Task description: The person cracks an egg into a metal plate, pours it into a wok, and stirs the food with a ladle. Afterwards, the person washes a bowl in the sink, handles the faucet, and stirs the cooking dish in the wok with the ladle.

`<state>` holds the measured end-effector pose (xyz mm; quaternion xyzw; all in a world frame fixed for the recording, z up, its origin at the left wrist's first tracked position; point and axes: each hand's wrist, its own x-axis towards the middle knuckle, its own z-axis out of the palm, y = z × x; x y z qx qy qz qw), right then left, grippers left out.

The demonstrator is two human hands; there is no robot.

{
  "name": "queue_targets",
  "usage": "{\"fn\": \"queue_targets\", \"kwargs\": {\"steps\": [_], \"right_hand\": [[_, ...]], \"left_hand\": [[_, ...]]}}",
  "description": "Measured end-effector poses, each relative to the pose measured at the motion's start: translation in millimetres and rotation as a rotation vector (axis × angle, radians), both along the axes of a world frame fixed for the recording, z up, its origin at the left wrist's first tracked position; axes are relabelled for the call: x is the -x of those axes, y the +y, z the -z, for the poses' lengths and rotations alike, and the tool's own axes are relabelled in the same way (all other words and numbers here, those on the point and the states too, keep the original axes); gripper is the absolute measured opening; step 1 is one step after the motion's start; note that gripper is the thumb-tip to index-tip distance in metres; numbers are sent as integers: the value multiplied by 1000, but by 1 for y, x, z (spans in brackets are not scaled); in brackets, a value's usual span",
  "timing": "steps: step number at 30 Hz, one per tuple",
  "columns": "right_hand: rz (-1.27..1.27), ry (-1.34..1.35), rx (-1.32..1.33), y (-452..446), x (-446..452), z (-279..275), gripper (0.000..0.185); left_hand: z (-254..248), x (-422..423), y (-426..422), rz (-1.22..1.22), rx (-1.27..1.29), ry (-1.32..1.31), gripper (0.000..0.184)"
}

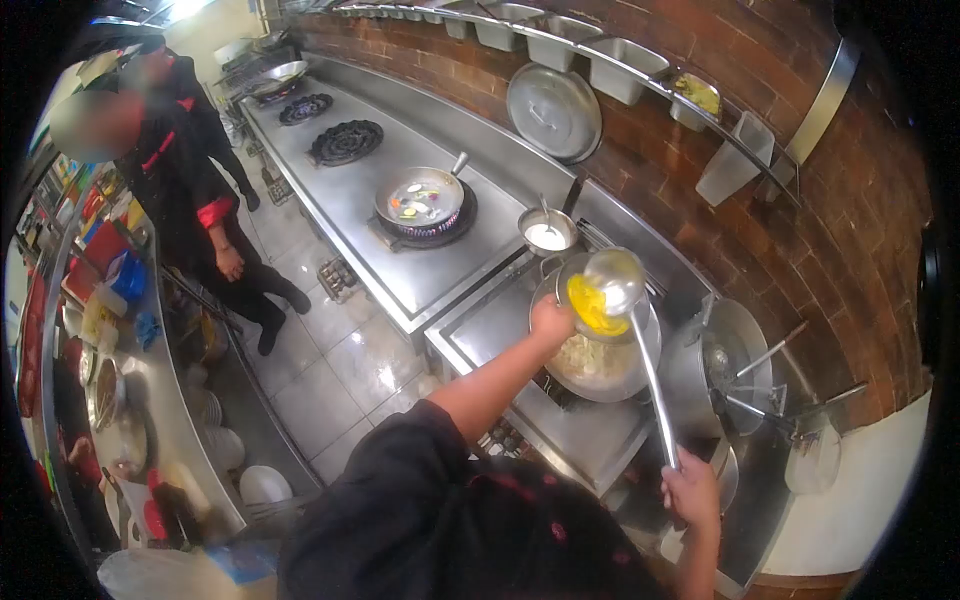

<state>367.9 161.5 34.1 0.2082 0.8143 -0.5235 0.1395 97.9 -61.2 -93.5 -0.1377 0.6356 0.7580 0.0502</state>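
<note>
My left hand (pixel 552 325) is closed on the edge of a metal bowl (pixel 570 277), which is tilted over the wok. Bright yellow food (pixel 594 308) shows inside the bowl. My right hand (pixel 692 487) grips the long handle of a ladle (pixel 652 385). The ladle's round head (pixel 613 278) is at the bowl, partly covering it and the yellow food. Below them the wok (pixel 648 350) sits on the stove, with pale, chopped-looking food (pixel 590 362) in it.
A small bowl of white contents (pixel 546 237) with a spoon stands behind the wok. Farther along, a pan with vegetables (pixel 420 203) sits over a lit burner. To the right is a large pot (pixel 745 360) with utensils. Two people (pixel 185 190) stand left, across the aisle.
</note>
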Motion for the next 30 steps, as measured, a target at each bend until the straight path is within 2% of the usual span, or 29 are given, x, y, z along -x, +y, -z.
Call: {"fn": "queue_targets", "kwargs": {"steps": [1,3,4,6,9,11,12,15,17,18,20,22,23,24,25,26,27,29,30], "right_hand": [[-9,3,-28,9,-7,-1,41],[-67,12,-77,30,-14,2,41],[20,3,-52,21,-10,-3,40],[30,66,-70,0,3,8,37],[-2,34,11,3,1,22,35],[-47,29,102,17,-8,15,34],[-69,58,59,20,-4,15,34],[-70,94,-1,13,1,20,36],[16,76,17,-12,13,22,37],[-13,73,-72,-20,7,8,38],[7,64,-57,0,3,9,30],[1,35,-145,14,0,9,26],[-26,53,-162,-4,6,-5,26],[1,53,-117,-8,14,3,32],[-21,71,-137,-20,18,0,37],[-31,69,-103,-13,17,11,38],[-55,79,-63,-3,14,20,39],[-44,-3,-1,7,-4,9,40],[-19,22,-48,16,-11,11,38]], "left_hand": [[2,-1,0,6,-8,3,22],[56,17,17,-82,190,148,20],[76,26,16,-143,302,218,20],[36,8,9,-109,389,153,20],[58,26,18,-139,279,149,20],[38,21,9,-65,187,90,20],[32,17,1,-32,149,55,20],[55,23,8,-70,96,73,21],[33,13,-1,-70,188,118,23],[23,11,-4,-60,232,139,24],[42,27,-3,-66,252,72,25],[76,43,-1,-78,444,113,24],[87,46,1,-82,435,143,19],[60,30,-2,-62,192,86,16],[73,36,1,-52,320,130,15],[53,31,-6,35,185,89,15],[42,25,-3,-40,84,79,12],[48,28,-6,49,-164,111,16],[42,26,-7,57,-128,92,16]]}}
